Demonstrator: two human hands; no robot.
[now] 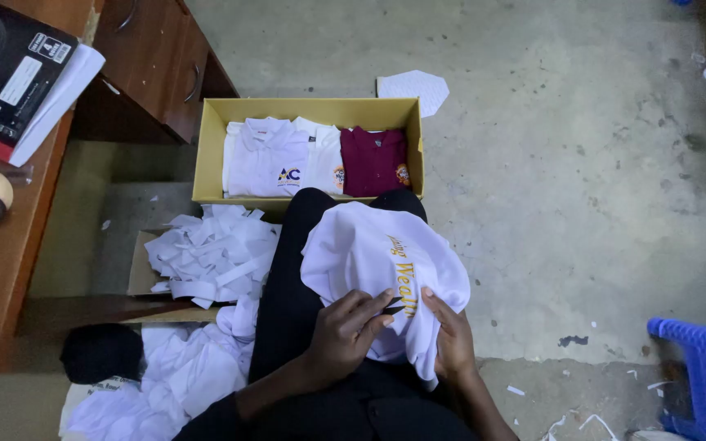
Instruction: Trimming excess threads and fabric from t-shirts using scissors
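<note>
Both hands on my lap: left hand [351,328] pinches the white shirt [382,261] at its yellow lettering; right hand [453,336] grips the shirt's edge. Box [210,155] ahead.

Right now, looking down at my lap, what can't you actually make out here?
Head view only:
- Underside of the white garment: folded over the lap.
- Left hand palm and right hand palm: pressed into the cloth.
- Folded shirts in the yellow box: lower parts hidden by the knee and box wall.
- Blue plastic stool: cut off by the right edge.
</note>
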